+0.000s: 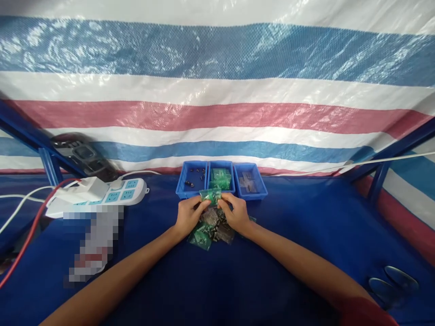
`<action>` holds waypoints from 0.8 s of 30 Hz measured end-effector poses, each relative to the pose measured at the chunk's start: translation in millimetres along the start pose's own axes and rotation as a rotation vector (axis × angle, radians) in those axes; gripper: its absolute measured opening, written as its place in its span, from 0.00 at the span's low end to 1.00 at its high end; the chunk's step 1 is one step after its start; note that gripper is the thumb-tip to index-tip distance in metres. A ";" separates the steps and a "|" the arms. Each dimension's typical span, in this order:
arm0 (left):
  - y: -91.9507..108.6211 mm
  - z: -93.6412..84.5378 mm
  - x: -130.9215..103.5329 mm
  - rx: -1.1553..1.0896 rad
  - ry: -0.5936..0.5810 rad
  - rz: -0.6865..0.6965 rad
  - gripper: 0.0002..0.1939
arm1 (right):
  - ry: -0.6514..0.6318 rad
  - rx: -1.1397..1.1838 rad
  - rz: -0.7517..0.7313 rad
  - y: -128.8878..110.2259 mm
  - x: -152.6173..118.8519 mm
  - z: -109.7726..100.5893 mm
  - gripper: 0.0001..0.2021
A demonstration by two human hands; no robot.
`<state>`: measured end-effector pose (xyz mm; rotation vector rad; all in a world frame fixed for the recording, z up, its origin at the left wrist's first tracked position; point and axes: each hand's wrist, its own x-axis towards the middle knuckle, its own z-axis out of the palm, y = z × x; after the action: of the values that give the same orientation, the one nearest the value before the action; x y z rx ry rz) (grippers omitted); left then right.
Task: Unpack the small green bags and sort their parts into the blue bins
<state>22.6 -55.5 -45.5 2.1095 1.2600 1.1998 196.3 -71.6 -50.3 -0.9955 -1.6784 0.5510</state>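
Observation:
Between my two hands is a small green plastic bag (211,194), gripped by its two sides. My left hand (188,213) pinches its left edge, and my right hand (235,212) pinches the right one. Beneath them lies a pile of small dark metal parts (215,231) mixed with clear and green bags (201,237). Just beyond stand three blue bins: the left bin (179,184) holds a few dark small parts, the middle bin (220,164) holds green bags, and the right bin (261,188) holds clear bags with small pieces.
A white power strip (136,195) with plugs and cables lies at the left, near a dark device (84,156). Eyeglasses (394,283) rest at the lower right of the blue table (306,217). A striped tarp (217,113) hangs behind the bins.

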 end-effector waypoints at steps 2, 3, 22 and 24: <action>-1.0 1.4 -0.1 -0.040 0.015 -0.034 0.18 | -0.018 -0.007 0.011 1.0 -0.6 -0.9 0.08; -1.6 2.2 0.2 -0.059 0.016 -0.043 0.15 | -0.025 -0.006 0.020 1.6 -0.9 -0.9 0.08; 1.1 -0.7 -1.4 0.045 -0.047 0.125 0.11 | 0.020 -0.120 -0.110 -0.2 -2.1 -0.2 0.12; 1.3 -0.6 -0.7 0.022 -0.051 0.130 0.08 | 0.009 -0.116 -0.100 1.2 -3.2 1.2 0.13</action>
<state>22.6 -56.8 -44.6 2.2534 1.1337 1.1828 195.9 -73.4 -53.3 -0.9896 -1.7577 0.3863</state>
